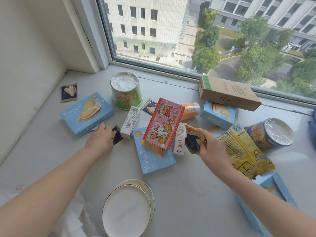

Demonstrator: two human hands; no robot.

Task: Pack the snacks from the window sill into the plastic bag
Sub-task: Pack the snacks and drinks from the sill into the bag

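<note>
Left hand [100,139] reaching down to window sill [196,194], fingers curling onto small dark sachet [116,136] beside white carton [130,124]. Right hand [210,146] gripping crumpled dark packets [194,141], fingers closed round them, hovering above sill. Pink box [164,124] leaning on blue Yuogee box [152,156] at centre. Green cup [125,90] standing upside down near window. Yellow bag [244,151] lying at right (partly under right forearm). Plastic bag [75,212] showing at bottom left, its edge lying on sill.
</note>
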